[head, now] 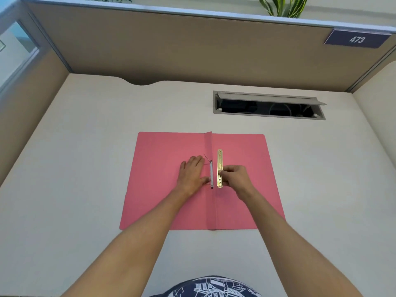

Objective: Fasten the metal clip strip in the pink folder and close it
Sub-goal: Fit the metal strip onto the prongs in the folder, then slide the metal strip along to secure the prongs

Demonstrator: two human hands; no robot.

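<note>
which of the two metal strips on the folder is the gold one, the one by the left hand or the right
The gold strip is the one pinched by the right hand, right of the open pink folder's crease; the left hand rests beside the silver pronged strip.

Light is bright, even and diffuse, seemingly from overhead; shadows under the forearms are faint and soft on the pale desk [85, 168]; a small glare gleams on the brass-coloured clip strip [219, 166]; wide-angle distortion bows the partition wall [171, 50] and desk edges; detail is slightly soft throughout, softer toward the corners.
</note>
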